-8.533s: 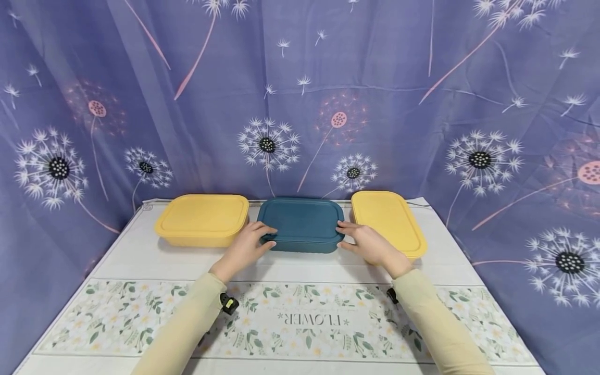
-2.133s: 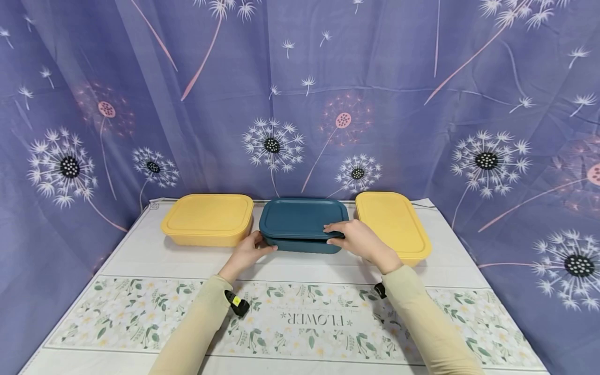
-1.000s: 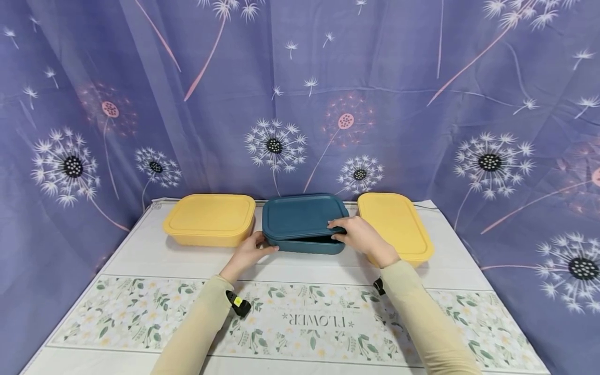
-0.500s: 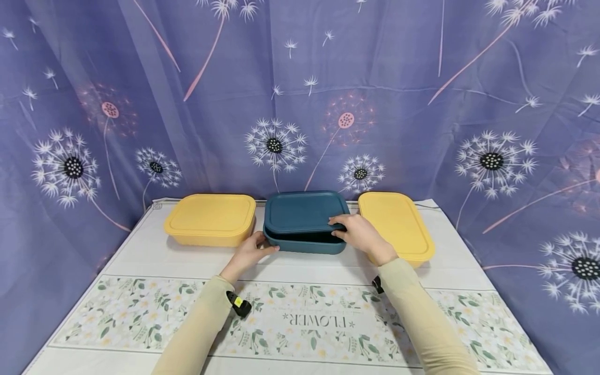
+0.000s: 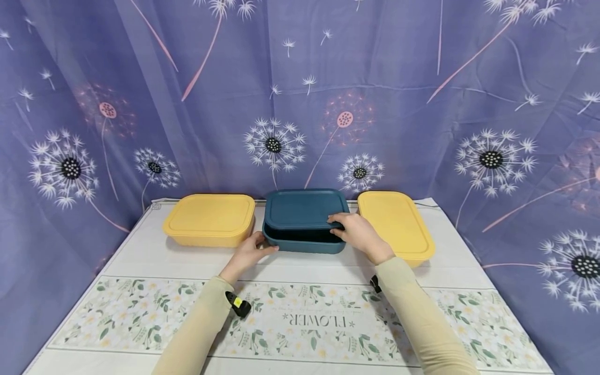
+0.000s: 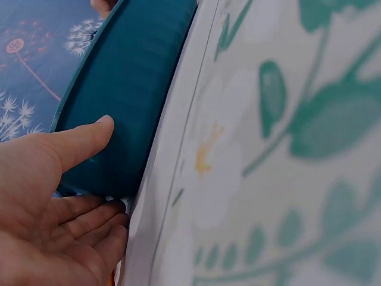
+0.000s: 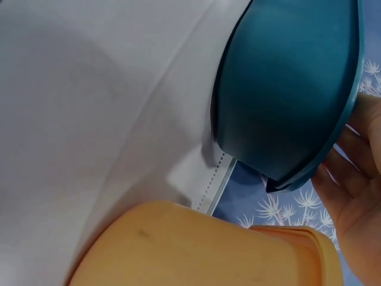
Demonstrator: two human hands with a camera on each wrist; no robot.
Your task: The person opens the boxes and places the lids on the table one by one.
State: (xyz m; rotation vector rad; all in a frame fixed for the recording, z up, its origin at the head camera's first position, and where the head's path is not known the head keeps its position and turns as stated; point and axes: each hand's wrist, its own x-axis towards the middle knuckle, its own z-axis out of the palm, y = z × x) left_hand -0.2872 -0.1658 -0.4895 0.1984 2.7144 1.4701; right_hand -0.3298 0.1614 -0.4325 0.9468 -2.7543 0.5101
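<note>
A teal food container (image 5: 309, 246) stands in the middle of the table near its back edge, its lid (image 5: 304, 208) raised along the front and pushed back. Through the front gap the inside looks dark, its contents hidden. My right hand (image 5: 360, 232) pinches the lid's front right corner. My left hand (image 5: 247, 256) grips the container's front left corner; in the left wrist view the thumb (image 6: 83, 143) lies on the front wall and the fingers sit at the side. The right wrist view has the teal wall (image 7: 286, 89) beside my right fingers (image 7: 357, 155).
A yellow lidded container (image 5: 211, 214) stands to the left and another yellow one (image 5: 394, 221), turned lengthwise, stands close on the right. A white tablecloth with a flowered band (image 5: 314, 338) covers the table. A purple dandelion curtain (image 5: 211, 130) hangs right behind.
At first both hands were at the sides of the fully lidded teal container. My right hand has since lifted the lid's front and shifted it back, widening the gap; my left hand stays at the corner.
</note>
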